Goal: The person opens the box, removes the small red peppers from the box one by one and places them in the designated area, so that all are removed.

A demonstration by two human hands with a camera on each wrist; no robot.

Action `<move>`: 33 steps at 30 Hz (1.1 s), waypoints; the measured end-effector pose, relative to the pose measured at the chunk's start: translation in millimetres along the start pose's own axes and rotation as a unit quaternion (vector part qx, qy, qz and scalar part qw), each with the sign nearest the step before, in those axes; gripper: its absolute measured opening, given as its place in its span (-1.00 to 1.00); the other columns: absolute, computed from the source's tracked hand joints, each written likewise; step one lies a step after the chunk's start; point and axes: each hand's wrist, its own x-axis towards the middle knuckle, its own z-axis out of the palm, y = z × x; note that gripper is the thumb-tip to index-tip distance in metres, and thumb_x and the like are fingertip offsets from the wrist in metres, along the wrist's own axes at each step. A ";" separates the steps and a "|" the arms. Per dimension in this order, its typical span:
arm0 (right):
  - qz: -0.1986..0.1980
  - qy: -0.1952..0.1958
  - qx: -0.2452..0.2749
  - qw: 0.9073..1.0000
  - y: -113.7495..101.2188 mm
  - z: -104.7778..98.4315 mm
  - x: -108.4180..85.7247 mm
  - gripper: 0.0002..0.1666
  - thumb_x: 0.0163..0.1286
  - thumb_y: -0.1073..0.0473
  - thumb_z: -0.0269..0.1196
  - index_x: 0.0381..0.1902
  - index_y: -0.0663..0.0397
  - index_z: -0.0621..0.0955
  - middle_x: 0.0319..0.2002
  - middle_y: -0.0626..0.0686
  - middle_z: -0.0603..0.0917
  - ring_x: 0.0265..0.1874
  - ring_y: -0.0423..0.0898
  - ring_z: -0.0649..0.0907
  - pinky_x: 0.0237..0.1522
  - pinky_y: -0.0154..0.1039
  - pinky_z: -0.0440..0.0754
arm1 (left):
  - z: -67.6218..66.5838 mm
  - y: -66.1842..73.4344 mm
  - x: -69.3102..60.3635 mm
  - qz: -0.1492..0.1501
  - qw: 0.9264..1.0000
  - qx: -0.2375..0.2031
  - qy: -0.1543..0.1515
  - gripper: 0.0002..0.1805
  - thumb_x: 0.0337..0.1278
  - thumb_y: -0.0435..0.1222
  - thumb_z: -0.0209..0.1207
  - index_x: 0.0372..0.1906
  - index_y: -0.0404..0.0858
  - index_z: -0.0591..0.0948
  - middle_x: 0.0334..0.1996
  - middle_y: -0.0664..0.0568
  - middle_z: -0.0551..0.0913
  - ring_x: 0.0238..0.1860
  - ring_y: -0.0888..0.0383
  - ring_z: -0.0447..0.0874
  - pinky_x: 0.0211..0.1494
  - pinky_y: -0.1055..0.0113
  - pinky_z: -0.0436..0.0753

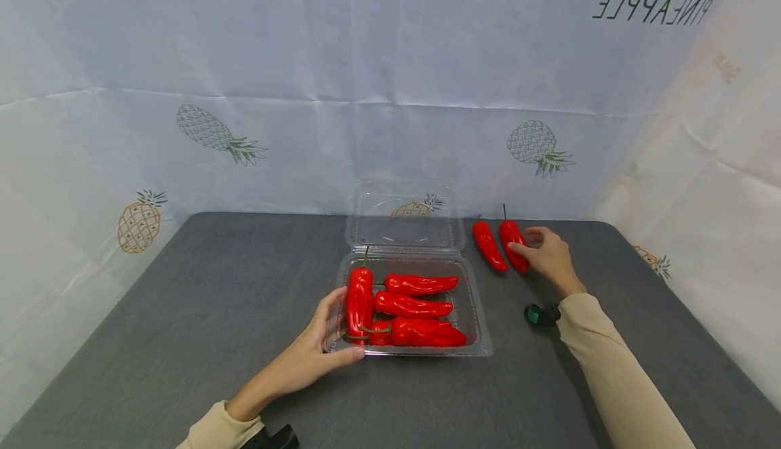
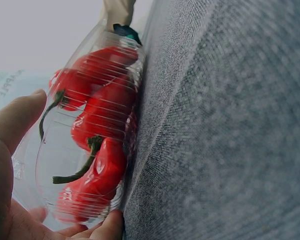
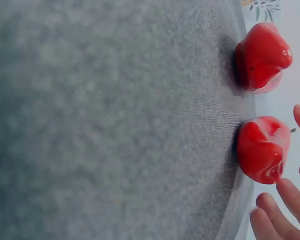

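Observation:
A clear plastic clamshell box point(image 1: 482, 330) stands on the table with its lid point(image 1: 405, 215) raised behind it. Several red chili peppers point(image 1: 417, 308) lie inside, one of them lengthwise along the left wall. My left hand point(image 1: 314, 347) grips the box's front left corner, thumb at the front edge and fingers along the side. To the right of the lid lie two more red peppers, a left one point(image 1: 488, 247) and a right one point(image 1: 511, 235). My right hand point(image 1: 549, 259) is at the right one, fingers spread beside it; the right wrist view shows the fingertips point(image 3: 285, 187) close to its surface.
The grey table point(image 1: 201, 300) ends at the back against a white curtain point(image 1: 390, 62) printed with pineapples. A dark strap with a device point(image 1: 539, 315) sits at my right wrist, and another black device point(image 1: 274, 437) at my left wrist.

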 end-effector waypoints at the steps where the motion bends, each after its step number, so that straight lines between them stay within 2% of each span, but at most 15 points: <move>1: -0.002 0.002 0.000 1.000 -0.5 -0.3 -1.0 -0.18 0.42 -0.07 0.23 0.38 0.42 0.28 0.29 0.50 0.40 0.25 0.39 0.47 0.18 0.25 0.57 | 0.0 -0.1 -0.1 -0.001 1.000 0.000 0.000 0.04 0.21 -0.14 0.31 0.57 -0.09 -0.15 0.58 -0.18 -0.06 0.56 -0.23 0.03 0.50 -0.17 0.26; 8: -0.010 0.012 0.004 1.000 -7.5 -2.8 -7.8 -0.20 0.42 -0.07 0.23 0.39 0.36 0.30 0.31 0.48 0.40 0.24 0.39 0.48 0.17 0.26 0.56 | -0.2 -0.4 -0.2 -0.001 1.000 -0.002 -0.001 0.04 0.20 -0.15 0.31 0.56 -0.09 -0.15 0.57 -0.18 -0.05 0.56 -0.24 0.04 0.50 -0.17 0.26; 20: -0.050 0.003 0.021 0.999 -16.6 -7.6 -22.5 -0.20 0.44 -0.09 0.22 0.41 0.31 0.30 0.32 0.43 0.42 0.22 0.37 0.51 0.12 0.25 0.61 | -0.6 -0.7 0.3 0.001 1.000 -0.005 -0.001 0.05 0.20 -0.15 0.32 0.56 -0.10 -0.15 0.57 -0.17 -0.04 0.56 -0.22 0.04 0.50 -0.16 0.25; 33: -0.079 0.003 0.036 0.996 -23.2 -11.3 -41.5 -0.28 0.45 -0.02 0.23 0.38 0.31 0.34 0.27 0.41 0.48 0.20 0.37 0.53 0.15 0.27 0.58 | -0.6 -1.2 0.0 0.006 1.000 -0.009 -0.003 0.05 0.20 -0.17 0.32 0.56 -0.10 -0.16 0.57 -0.17 -0.06 0.55 -0.25 0.07 0.49 -0.14 0.27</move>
